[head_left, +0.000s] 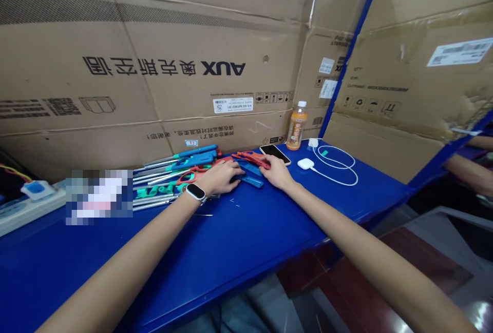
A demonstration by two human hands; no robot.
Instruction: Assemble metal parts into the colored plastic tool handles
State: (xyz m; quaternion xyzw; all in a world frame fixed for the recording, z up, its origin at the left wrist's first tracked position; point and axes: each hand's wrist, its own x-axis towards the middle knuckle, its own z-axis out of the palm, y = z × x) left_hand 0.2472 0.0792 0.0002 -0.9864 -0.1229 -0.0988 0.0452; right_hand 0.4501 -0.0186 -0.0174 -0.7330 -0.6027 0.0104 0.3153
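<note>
Forearms (127, 251) point toward twelve o'clock, right hand (278, 171) gripping a red tool (252, 157), best held steady, left hand (222, 176), its fingers' hold unclear, by a blue tool (253, 182) at three o'clock.

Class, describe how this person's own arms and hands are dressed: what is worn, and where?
The left hand has a watch at its wrist, with a dark, rounded oblong screen and pale strap. The right hand has nothing at its wrist. No gloves or sleeves show.
</note>
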